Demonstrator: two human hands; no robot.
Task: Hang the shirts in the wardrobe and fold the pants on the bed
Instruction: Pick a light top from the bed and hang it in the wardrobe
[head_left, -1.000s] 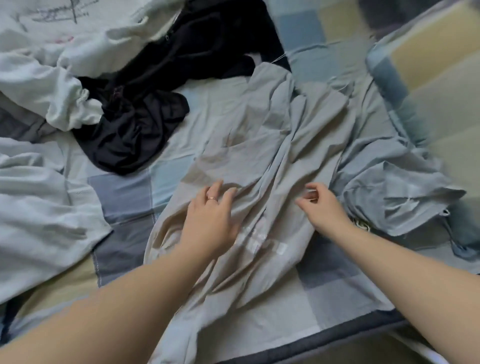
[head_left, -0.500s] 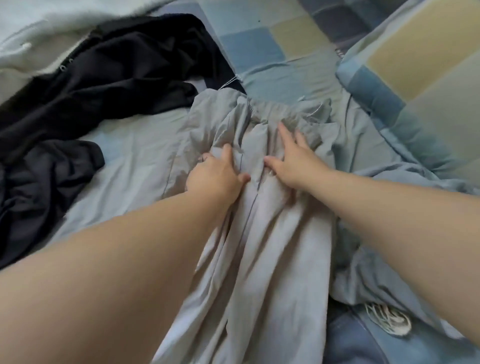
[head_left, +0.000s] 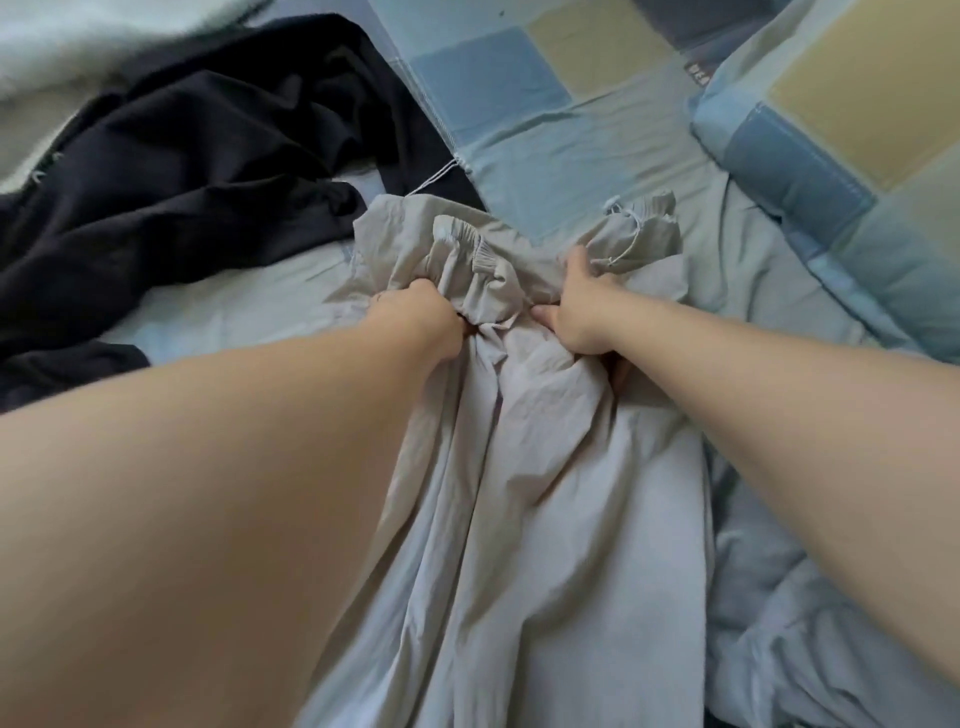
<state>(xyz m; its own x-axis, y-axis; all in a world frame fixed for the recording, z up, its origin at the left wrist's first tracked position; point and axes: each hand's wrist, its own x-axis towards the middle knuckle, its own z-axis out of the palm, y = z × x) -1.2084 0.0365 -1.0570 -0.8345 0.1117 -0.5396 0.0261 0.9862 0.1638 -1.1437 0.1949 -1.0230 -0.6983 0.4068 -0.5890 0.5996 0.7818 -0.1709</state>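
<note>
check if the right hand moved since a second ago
Yes. The right hand has gone away from the person, up the grey pants to their waistband, nearer the black garment; it now grips the fabric.

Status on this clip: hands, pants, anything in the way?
Grip on both: left hand and right hand hold the grey pants at the bunched waistband. Pants unfolded, legs trailing toward camera. To the left a black garment lies beside them, not blocking.
</note>
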